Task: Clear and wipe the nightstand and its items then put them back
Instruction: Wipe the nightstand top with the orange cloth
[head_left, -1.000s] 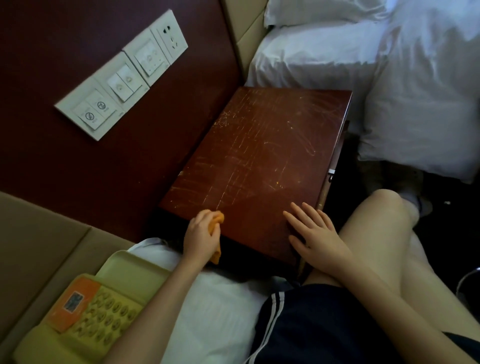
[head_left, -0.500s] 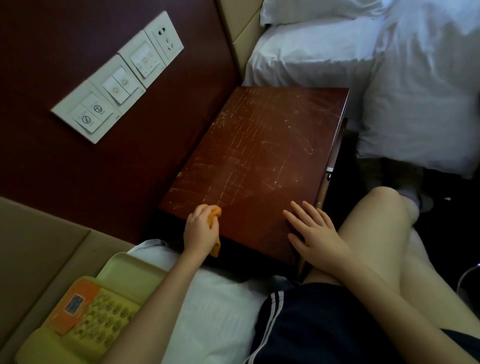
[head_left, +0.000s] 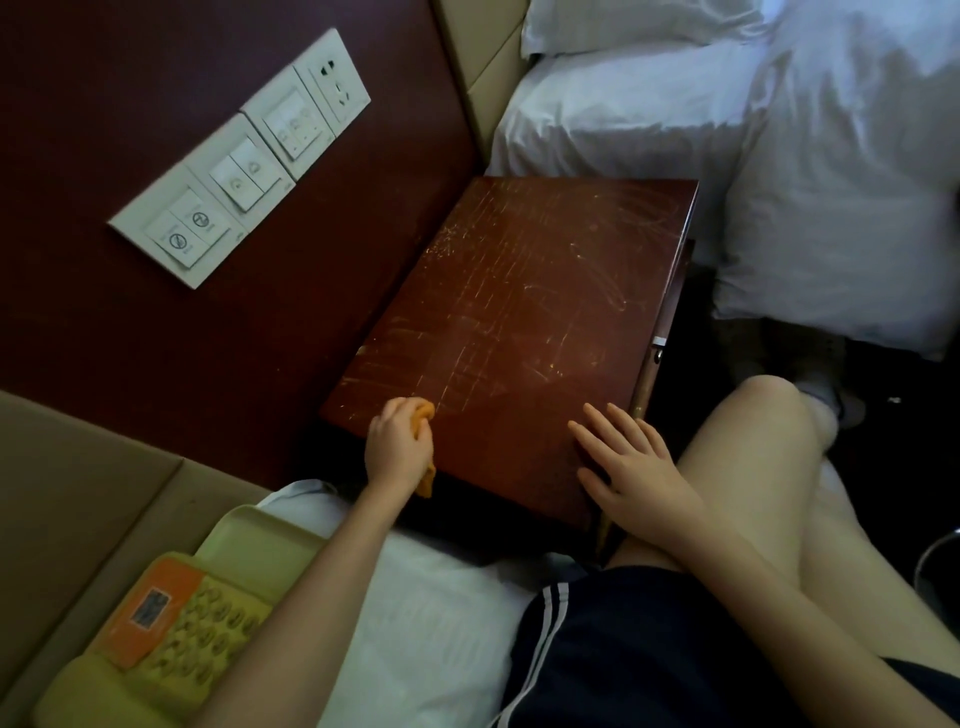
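One yellow telephone lies on bedding beside the nightstand.

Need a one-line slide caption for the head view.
Left hand presses an orange cloth to the near corner of the scratched nightstand; right hand rests flat on its top.

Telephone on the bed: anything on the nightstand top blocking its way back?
No object does. The nightstand top holds only the left hand gripping the orange cloth at its near-left corner and the right hand resting flat at its near-right edge. The telephone lies apart, beside the left forearm.
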